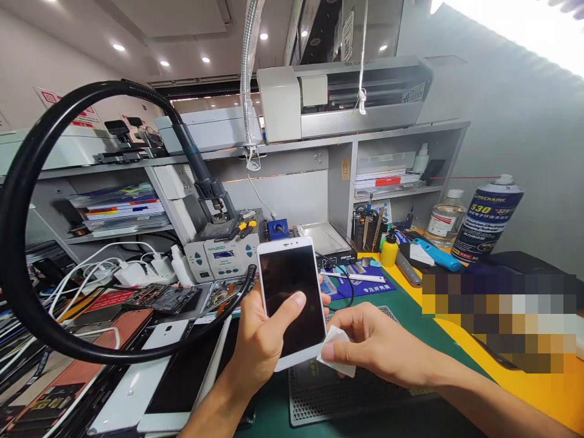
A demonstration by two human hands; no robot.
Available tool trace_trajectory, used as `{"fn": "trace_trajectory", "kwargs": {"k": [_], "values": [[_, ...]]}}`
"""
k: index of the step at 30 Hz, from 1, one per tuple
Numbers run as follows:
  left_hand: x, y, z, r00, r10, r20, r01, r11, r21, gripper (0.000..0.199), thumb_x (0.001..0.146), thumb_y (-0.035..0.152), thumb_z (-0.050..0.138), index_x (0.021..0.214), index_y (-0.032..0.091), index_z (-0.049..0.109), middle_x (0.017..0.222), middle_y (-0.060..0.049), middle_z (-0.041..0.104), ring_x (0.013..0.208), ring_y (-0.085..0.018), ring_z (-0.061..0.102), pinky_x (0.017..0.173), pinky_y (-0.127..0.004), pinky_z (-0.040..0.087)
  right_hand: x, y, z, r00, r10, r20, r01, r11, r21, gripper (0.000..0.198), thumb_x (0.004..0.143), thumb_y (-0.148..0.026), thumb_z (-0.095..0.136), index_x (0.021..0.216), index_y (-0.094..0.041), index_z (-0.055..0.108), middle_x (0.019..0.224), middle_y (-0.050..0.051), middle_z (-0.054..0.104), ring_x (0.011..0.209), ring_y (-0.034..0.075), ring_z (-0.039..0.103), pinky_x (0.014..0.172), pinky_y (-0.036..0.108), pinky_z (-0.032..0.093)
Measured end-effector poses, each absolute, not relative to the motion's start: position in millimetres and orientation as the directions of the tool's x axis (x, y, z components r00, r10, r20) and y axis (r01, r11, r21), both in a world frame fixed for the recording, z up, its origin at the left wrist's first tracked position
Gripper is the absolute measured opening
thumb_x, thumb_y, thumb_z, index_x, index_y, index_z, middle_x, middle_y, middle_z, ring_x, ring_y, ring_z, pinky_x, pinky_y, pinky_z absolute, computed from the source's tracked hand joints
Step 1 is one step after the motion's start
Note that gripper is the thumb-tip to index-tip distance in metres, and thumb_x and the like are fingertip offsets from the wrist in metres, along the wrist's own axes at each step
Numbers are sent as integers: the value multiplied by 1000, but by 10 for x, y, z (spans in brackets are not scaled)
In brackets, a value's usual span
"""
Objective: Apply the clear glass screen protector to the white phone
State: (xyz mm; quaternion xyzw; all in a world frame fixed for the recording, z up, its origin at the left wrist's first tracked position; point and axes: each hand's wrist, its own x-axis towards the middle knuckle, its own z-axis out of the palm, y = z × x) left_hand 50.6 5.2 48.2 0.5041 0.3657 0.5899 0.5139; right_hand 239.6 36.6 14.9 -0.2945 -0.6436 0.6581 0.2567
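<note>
A white smartphone [298, 328] with a dark screen is held upright and slightly tilted in front of me. My left hand [264, 328] is closed around it, with the thumb lying across the screen and fingertips showing at the far edge. My right hand [369, 344] pinches a folded white tissue [338, 359] between thumb and fingers, right at the phone's lower right corner. Below both hands lies a grey perforated metal plate [314, 410] on the green mat [406, 328].
On the left are several phones [137, 371], cables and a large black looped hose [18, 243]. The hot-air station [219, 258] stands behind. To the right are a yellow bottle [389, 249], a clear bottle [446, 219] and a blue spray can [488, 219].
</note>
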Motion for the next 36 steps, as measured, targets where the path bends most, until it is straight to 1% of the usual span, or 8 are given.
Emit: {"fn": "trace_trajectory", "kwargs": {"k": [4,9,15,20,25,29,31,36], "values": [[503,62,460,28,973,228,-245,-215,946,39,84,40,73,110,11,72,89,-13,77,77,-29,74,69,-39,62,2394,356,155,-686,724,-68,40,-55,-998,37,77,-44,84,75,-12,68,64,1,62,60,12,52,59,25,39],[499,64,447,37,968,250,-226,-235,945,38,86,40,72,110,11,71,89,-13,77,77,-29,74,68,-39,62,2396,358,151,-686,724,-63,48,-41,-998,36,79,-44,83,76,-12,68,66,1,63,61,12,53,60,25,39],[525,17,469,18,975,221,-267,-209,941,40,81,40,76,109,11,72,91,-14,78,79,-30,75,70,-39,62,2376,345,116,-667,743,-47,31,-36,-999,36,78,-44,84,77,-13,67,66,0,61,60,11,50,58,24,36],[534,0,464,3,975,222,-267,-213,940,38,80,41,77,106,13,73,94,-14,78,85,-33,76,74,-44,64,2367,324,88,-632,773,-48,54,-17,-998,36,78,-44,84,80,-13,66,65,-1,58,59,10,46,56,24,33],[533,-5,465,9,975,221,-255,-212,943,40,82,42,76,107,11,73,95,-15,78,85,-31,76,75,-40,63,2373,330,90,-628,778,-40,101,30,-994,36,80,-45,82,78,-13,65,65,-1,57,60,10,45,56,24,31],[533,-11,464,1,976,216,-246,-209,946,38,80,43,77,101,11,75,93,-14,79,86,-33,75,78,-43,63,2374,334,98,-618,785,-38,99,30,-995,36,79,-46,82,78,-14,65,65,-2,57,60,10,44,56,24,32],[533,-12,460,-5,977,212,-247,-206,947,38,80,43,78,102,12,76,93,-14,79,88,-33,75,80,-44,63,2372,333,95,-615,788,-39,95,25,-995,37,78,-46,83,78,-14,65,65,-2,57,60,10,45,56,24,32],[529,-6,449,5,975,224,-241,-216,946,40,80,43,78,105,12,76,94,-14,79,86,-32,75,77,-41,63,2369,337,82,-610,791,-38,99,29,-995,37,78,-47,83,78,-14,65,65,-2,57,60,10,45,56,24,32]]}}
